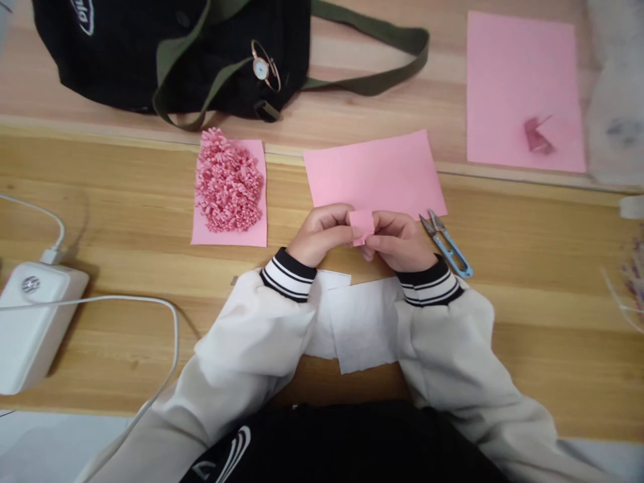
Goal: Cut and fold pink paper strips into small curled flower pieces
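Observation:
Between my two hands is a small piece of pink paper (pixel 361 223), pinched at its lower part. My left hand (pixel 325 235) grips its left side with thumb and fingers. On the other side my right hand (pixel 401 243) has its thumb and fingertips closed on the paper. Just beyond the hands lies a larger pink sheet (pixel 375 169). Blue-handled thread snips (pixel 447 245) rest beside my right hand, blades apart and touching that sheet's corner. White paper sheets (pixel 366 325) lie overlapping between my forearms.
A heap of pink flower stamens (pixel 230 182) sits on pink paper (pixel 259 235) at left. A black bag (pixel 115 60) with green straps and a watch (pixel 261 68) is behind. A white power bank (pixel 37 315) trails cables at left. Another pink sheet (pixel 518 74) lies back right.

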Demonstrator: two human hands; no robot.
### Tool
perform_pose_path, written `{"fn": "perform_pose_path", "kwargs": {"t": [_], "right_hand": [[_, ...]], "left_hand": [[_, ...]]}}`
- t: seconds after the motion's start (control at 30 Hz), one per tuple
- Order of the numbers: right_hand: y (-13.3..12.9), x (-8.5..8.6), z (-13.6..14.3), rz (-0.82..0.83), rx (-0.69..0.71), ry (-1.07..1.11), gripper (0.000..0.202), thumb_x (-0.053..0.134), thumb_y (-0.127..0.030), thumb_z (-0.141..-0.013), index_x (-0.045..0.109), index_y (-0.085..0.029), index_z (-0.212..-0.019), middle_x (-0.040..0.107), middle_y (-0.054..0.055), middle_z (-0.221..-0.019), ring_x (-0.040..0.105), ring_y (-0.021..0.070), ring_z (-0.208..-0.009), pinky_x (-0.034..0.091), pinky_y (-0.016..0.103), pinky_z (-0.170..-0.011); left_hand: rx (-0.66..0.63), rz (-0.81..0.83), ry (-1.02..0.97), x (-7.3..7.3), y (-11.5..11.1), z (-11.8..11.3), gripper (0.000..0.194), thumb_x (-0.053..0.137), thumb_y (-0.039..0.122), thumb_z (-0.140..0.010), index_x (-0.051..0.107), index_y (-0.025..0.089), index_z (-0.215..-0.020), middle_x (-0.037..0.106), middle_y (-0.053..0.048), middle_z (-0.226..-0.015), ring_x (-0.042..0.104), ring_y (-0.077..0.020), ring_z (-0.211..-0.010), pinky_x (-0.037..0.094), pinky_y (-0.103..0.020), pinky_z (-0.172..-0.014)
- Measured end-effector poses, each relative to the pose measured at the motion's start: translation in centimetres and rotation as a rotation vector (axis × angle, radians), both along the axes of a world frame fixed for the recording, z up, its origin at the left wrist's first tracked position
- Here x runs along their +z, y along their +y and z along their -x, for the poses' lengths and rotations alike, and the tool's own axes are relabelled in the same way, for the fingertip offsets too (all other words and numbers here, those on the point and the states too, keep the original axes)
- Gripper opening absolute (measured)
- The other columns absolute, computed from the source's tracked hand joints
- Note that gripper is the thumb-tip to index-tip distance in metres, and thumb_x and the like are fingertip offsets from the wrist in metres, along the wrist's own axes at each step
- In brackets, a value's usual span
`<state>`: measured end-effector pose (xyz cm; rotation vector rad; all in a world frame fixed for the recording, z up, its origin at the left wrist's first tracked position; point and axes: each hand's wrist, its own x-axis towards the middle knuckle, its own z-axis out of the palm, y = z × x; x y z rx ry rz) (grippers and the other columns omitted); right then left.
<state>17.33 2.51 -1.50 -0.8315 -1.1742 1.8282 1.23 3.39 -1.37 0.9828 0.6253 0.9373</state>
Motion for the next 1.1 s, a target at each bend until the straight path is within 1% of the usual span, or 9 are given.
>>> {"fn": "perform_pose_path", "kwargs": {"t": [0.13,0.27,0.47,0.63,0.77,0.93,1.1], "right_hand": [[-0.03,0.0,0.05,-0.008,-0.009,-0.002,0.026,0.076,-0.033,-0.068,0.059,-0.014,-0.066,0.056,-0.002,-0.052,0.048,0.0077,-0.045,0.037,0.021,-0.047],[-0.07,0.14,0.1,0.009,-0.014,-0.021,0.028,0.077,-0.035,-0.067,0.058,-0.014,-0.066,0.056,-0.003,-0.051,0.048,0.0078,-0.045,0.037,0.021,-0.047],[-0.07,0.15,0.16,-0.016,-0.001,-0.01,0.026,0.077,-0.033,-0.067,0.059,-0.014,-0.068,0.057,-0.003,-0.054,0.049,0.0077,-0.046,0.037,0.021,-0.047],[-0.06,0.09,0.19,-0.036,-0.006,-0.069,0.027,0.079,-0.034,-0.065,0.059,-0.015,-0.069,0.058,-0.003,-0.056,0.049,0.008,-0.047,0.039,0.022,-0.047],[-0.07,0.21,0.19,-0.038,-0.01,-0.08,0.028,0.079,-0.035,-0.065,0.059,-0.015,-0.068,0.057,-0.003,-0.055,0.048,0.0079,-0.046,0.039,0.022,-0.047],[-0.08,0.26,0.15,-0.045,-0.01,-0.062,0.025,0.078,-0.032,-0.066,0.059,-0.015,-0.069,0.057,-0.004,-0.055,0.049,0.0075,-0.047,0.038,0.021,-0.048],[-0.07,0.17,0.17,-0.041,-0.007,-0.088,0.029,0.078,-0.036,-0.065,0.059,-0.015,-0.068,0.057,-0.003,-0.055,0.049,0.0079,-0.046,0.038,0.022,-0.047]], "left_hand": [[-0.045,0.011,-0.03,0.5,-0.2,-0.18,0.018,0.071,0.027,-0.069,0.059,0.014,-0.065,0.064,0.0,-0.058,0.064,-0.0148,-0.057,0.049,-0.027,-0.057],[-0.053,0.023,-0.014,0.63,-0.24,-0.22,0.018,0.072,0.027,-0.068,0.06,0.013,-0.067,0.066,-0.001,-0.059,0.065,-0.0158,-0.058,0.051,-0.028,-0.058],[-0.011,-0.008,-0.014,0.26,-0.06,-0.15,0.014,0.071,0.023,-0.067,0.06,0.014,-0.065,0.063,0.002,-0.056,0.062,-0.0128,-0.055,0.049,-0.025,-0.056],[0.031,-0.002,0.032,0.21,-0.01,-0.15,0.012,0.07,0.022,-0.064,0.061,0.014,-0.064,0.061,0.003,-0.055,0.059,-0.0111,-0.053,0.048,-0.024,-0.055],[0.028,-0.005,0.025,0.27,-0.04,-0.17,0.011,0.069,0.021,-0.065,0.061,0.014,-0.063,0.06,0.003,-0.055,0.058,-0.0107,-0.052,0.047,-0.024,-0.055],[0.024,-0.008,0.009,0.21,-0.08,-0.15,0.008,0.068,0.019,-0.066,0.061,0.014,-0.065,0.061,0.002,-0.056,0.058,-0.0106,-0.053,0.047,-0.023,-0.055],[0.018,-0.016,0.017,0.14,-0.04,-0.12,0.012,0.07,0.022,-0.066,0.061,0.014,-0.065,0.06,0.002,-0.056,0.058,-0.0111,-0.053,0.047,-0.025,-0.056]]}}
